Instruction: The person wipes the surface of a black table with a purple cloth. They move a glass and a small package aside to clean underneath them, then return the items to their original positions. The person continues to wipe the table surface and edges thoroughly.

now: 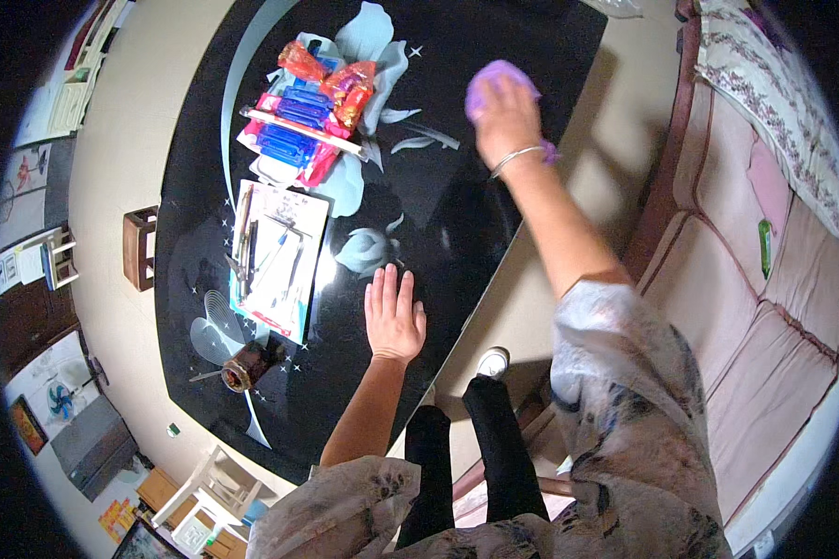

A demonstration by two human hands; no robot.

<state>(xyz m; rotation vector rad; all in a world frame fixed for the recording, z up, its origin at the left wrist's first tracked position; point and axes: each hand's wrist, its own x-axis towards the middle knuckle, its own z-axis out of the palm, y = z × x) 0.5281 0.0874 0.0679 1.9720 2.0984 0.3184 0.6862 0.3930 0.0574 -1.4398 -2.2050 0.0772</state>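
Note:
My right hand (510, 121) presses down on a purple cloth (524, 74) at the far right part of a glossy black table (457, 196). Its fingers lie over the bunched cloth, and a bangle circles the wrist. Palm down, my left hand (395, 319) rests on the tabletop near the closest edge, with fingers stretched out and nothing held. To its left lies a white sheet or pad (309, 224) with several pens and slim tools on it. Beyond that sits a pile of blue-wrapped packets (287, 144), red and orange wrappers (350, 88) and a long pale stick (303, 132).
A brown jar-like container (242, 370) stands at the table's near left. Along the right runs a pink sofa (718, 252) with a green packet (765, 247) on it. A wooden stool (140, 249) and a white chair (210, 494) stand left of the table.

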